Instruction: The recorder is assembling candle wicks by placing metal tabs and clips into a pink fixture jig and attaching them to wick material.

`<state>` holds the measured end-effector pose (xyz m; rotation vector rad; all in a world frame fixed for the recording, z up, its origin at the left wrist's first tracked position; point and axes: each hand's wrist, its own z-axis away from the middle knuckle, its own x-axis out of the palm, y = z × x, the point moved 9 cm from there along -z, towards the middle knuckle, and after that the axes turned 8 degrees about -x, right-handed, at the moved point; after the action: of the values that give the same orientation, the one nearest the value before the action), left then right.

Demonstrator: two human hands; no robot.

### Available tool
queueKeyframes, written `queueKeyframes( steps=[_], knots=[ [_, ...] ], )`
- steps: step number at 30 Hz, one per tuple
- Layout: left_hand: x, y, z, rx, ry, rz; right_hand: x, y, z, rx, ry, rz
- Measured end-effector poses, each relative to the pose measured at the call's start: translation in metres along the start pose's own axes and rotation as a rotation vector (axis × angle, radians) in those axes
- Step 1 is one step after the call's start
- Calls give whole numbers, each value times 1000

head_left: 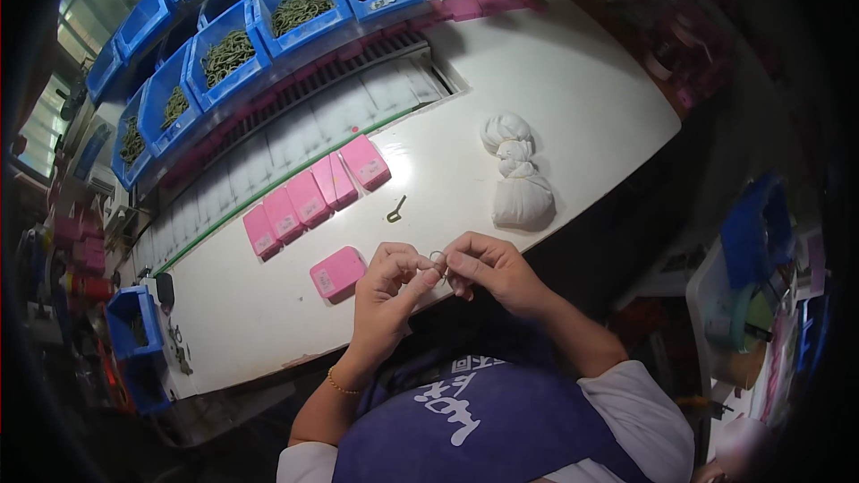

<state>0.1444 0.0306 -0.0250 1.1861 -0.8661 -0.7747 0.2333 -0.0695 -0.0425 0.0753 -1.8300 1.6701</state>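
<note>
With the left hand [386, 290] and right hand [488, 266] each in a narrow fingertip grip on one small wire ring [438, 258] beyond the table [573, 107] edge, uneven pull may drop it floorward.

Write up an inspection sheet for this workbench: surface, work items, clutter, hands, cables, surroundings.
Surface: white table, a ribbed panel along its far side.
Work items: small wire ring pinched between both hands; one pink box lies near the left hand, a row of pink boxes behind it.
Clutter: a knotted white cloth bag; a small metal piece lying loose.
Hands: left hand and right hand both grip the ring at the table's near edge.
Cables: nothing seen.
Surroundings: blue bins of dark green parts along the far edge; a blue bin at far left.
</note>
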Motion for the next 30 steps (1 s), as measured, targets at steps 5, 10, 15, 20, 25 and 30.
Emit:
queueKeyframes(
  steps=[5, 10, 15, 20, 25, 30],
  knots=[
    [-3, 2, 2, -25, 26, 144, 13, 10, 0, 11, 0, -131],
    [-8, 1, 3, -53, 83, 139, 12, 26, 2, 88, -31, -5],
    [-19, -3, -1, -77, 78, 123, 4, 22, 1, 65, 13, 33],
    [-15, -4, -5, -150, 43, 132, 9, 17, -1, 34, -29, -22],
    [-12, 1, -2, -143, 7, 108, 6, -1, -4, -182, 64, 175],
    [-8, 3, 0, -131, -18, 60, 10, 7, -1, -245, -44, 196]
  ],
)
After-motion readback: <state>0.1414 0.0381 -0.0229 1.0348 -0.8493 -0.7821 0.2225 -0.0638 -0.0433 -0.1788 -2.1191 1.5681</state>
